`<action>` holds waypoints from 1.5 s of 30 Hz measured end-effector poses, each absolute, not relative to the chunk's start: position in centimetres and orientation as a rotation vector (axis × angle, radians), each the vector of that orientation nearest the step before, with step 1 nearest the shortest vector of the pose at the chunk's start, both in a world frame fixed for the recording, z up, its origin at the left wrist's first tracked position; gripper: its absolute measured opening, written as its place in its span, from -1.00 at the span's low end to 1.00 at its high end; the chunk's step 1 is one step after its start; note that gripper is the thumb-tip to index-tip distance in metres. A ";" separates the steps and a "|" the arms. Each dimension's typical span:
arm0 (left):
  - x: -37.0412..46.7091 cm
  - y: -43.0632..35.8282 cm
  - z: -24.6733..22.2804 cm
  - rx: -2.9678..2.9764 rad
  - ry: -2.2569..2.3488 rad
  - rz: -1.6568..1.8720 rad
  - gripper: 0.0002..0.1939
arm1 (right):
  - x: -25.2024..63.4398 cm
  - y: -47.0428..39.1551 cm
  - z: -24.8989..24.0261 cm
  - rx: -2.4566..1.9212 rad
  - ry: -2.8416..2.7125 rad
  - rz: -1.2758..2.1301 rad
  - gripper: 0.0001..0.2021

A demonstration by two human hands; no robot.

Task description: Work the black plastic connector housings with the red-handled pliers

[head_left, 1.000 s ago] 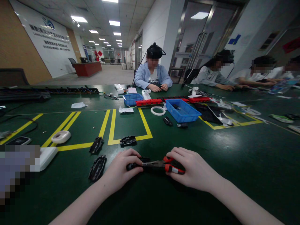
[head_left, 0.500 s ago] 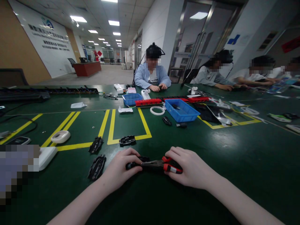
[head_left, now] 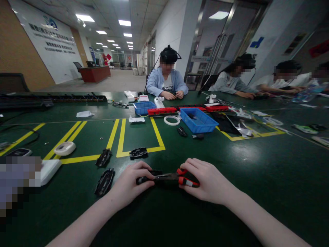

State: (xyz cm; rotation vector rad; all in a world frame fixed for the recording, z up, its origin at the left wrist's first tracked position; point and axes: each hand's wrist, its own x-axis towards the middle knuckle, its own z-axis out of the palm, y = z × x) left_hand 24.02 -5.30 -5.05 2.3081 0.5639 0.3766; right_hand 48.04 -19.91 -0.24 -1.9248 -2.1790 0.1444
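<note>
My left hand (head_left: 130, 180) pinches a small black plastic part (head_left: 142, 180) between thumb and fingers, low over the green table. Long-nose pliers (head_left: 168, 176) with red and black handles are in my right hand (head_left: 207, 180), fingers wrapped round the grips. The pliers' tips point left and meet the black part at my left fingertips; what exactly they grip is too small to tell. Beside my left wrist lies a black plastic shell (head_left: 104, 181). Two similar pieces, one black shell (head_left: 103, 157) and another black shell (head_left: 138, 153), lie farther back.
A blue bin (head_left: 197, 123), a roll of white tape (head_left: 171, 120) and a smaller blue bin (head_left: 144, 108) stand beyond my hands. Yellow tape lines (head_left: 120, 139) mark the table. A white round object (head_left: 65, 148) lies left. Across the table sits a person (head_left: 167, 80) wearing a headset.
The whole view has shifted very slightly. Both hands keep their hold, with the pliers' tips still at the black part.
</note>
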 end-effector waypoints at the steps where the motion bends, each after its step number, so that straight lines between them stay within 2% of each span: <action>1: 24.0 -5.3 -5.0 2.306 0.562 0.378 -0.89 | 48.1 -19.9 -0.3 -1.914 -2.173 0.139 -0.70; 22: 23.9 -5.5 -4.7 2.292 0.576 0.375 -0.91 | 48.0 -19.7 -1.2 -1.833 -2.207 0.069 -0.69; 45: 23.9 -5.5 -4.7 2.328 0.552 0.409 -0.91 | 47.5 -19.2 -0.8 -1.956 -2.221 0.190 -0.71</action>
